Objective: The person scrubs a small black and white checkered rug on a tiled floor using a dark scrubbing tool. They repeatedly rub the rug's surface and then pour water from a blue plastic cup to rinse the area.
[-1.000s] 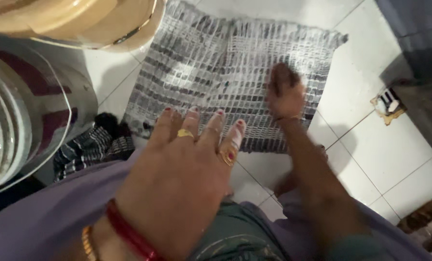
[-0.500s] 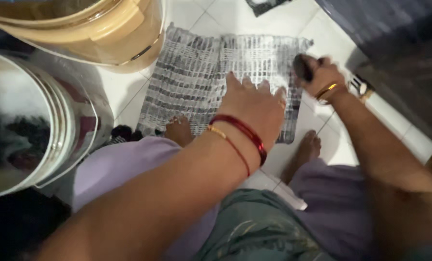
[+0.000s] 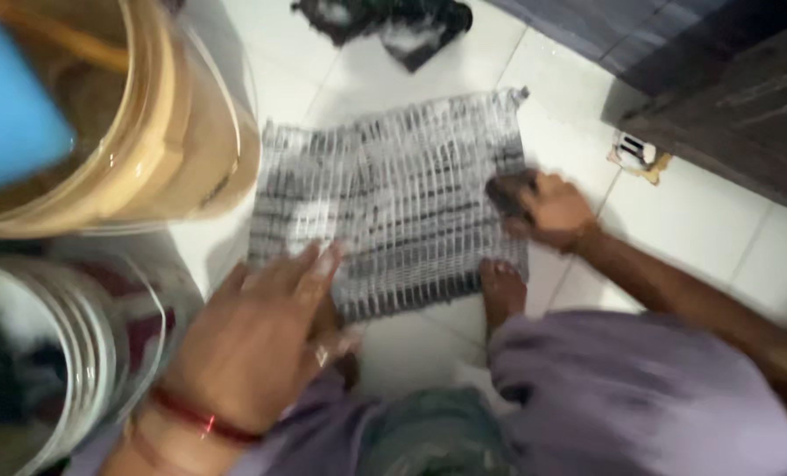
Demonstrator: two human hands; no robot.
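A grey and white checked cloth (image 3: 393, 198) lies spread flat on the white tiled floor (image 3: 693, 238). My left hand (image 3: 261, 339), with a ring and red bangles at the wrist, rests fingers spread on the cloth's near left corner. My right hand (image 3: 543, 210) is shut on a dark brush (image 3: 508, 192) pressed against the cloth's right edge. My bare right foot (image 3: 502, 286) stands at the cloth's near edge, and my knees in purple fabric (image 3: 623, 397) fill the bottom of the view.
A tan plastic bucket (image 3: 173, 150) stands at the upper left, and a steel bucket (image 3: 67, 353) sits at the lower left. A dark wet garment (image 3: 393, 25) lies on the floor beyond the cloth. A dark wall (image 3: 720, 79) and a floor drain (image 3: 636, 152) are at the right.
My left hand has drawn back from the cloth's middle to its near left corner. My right hand with the brush has come down onto the cloth's right edge. The view shifted.
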